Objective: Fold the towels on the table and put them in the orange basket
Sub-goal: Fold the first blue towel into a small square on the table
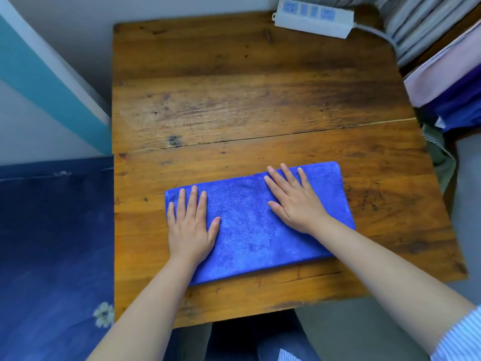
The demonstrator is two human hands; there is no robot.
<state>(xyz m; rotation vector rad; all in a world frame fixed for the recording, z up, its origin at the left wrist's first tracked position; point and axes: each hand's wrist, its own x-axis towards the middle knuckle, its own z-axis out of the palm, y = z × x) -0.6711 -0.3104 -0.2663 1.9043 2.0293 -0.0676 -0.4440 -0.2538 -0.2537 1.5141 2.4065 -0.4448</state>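
Under the left hand [191, 225] and the right hand [292, 198], parts of the blue towel [250, 227] are covered. Far beyond the right hand, the power strip [313, 18] is blurred, its top cut by the frame edge. Right of that hand, stacked fabrics [450, 82] run off the picture's edge.

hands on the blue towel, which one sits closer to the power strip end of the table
The right hand. It presses flat on the blue towel nearer the table's far edge, where the power strip lies; the left hand rests closer to the person.
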